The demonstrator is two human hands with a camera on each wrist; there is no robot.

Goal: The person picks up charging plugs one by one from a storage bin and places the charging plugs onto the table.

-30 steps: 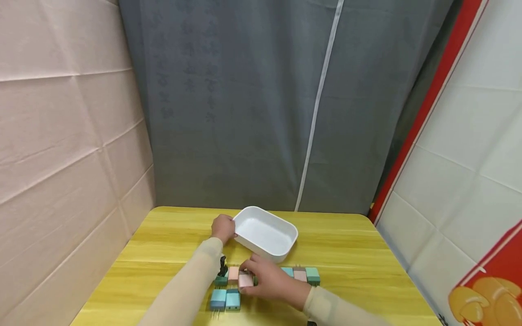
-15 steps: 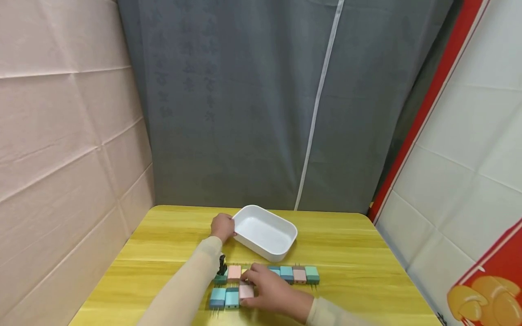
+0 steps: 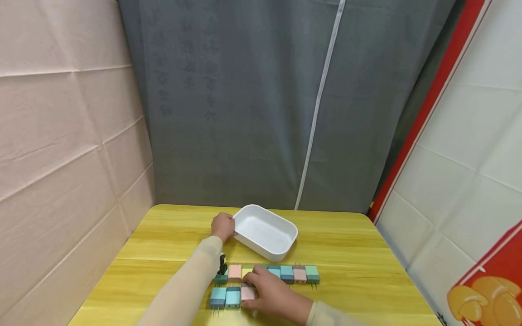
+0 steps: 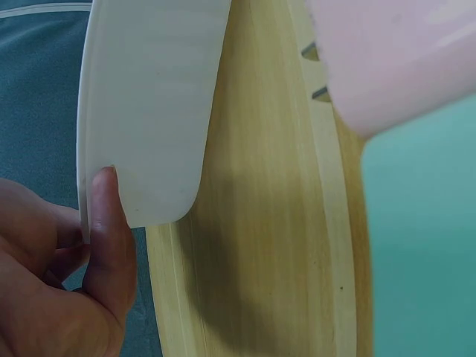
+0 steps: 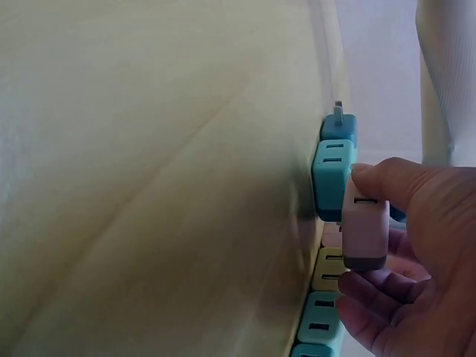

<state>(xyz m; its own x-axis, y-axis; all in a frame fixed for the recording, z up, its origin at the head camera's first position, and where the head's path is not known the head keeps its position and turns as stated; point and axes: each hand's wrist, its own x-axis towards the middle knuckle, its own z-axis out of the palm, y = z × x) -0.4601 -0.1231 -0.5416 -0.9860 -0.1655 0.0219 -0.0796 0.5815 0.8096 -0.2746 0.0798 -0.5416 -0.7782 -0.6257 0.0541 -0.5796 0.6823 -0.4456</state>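
Observation:
My left hand (image 3: 222, 226) grips the left end of a white rectangular plastic basin (image 3: 264, 231); in the left wrist view the thumb (image 4: 111, 238) lies on the outer wall, fingers behind the rim. Nothing lies inside the basin. My right hand (image 3: 274, 292) pinches a pink USB charger (image 5: 365, 227) with a grey end, thumb on one side and fingers on the other. That charger sits at the right end of the front row, beside a light-blue charger (image 3: 233, 298) and another blue charger (image 3: 218, 298). My right hand hides part of the back row.
Behind runs a row of several chargers, among them a pink one (image 3: 234, 273), a yellow one (image 3: 246, 271), a blue one (image 3: 287, 274) and a green one (image 3: 312, 274). Metal prongs stick out of some. A grey curtain (image 3: 244, 113) hangs beyond the yellow wooden table (image 3: 350, 253).
My right hand has brought the pink charger toward me, from over the back row down to the front row beside the light-blue one. The left hand and basin stay in place.

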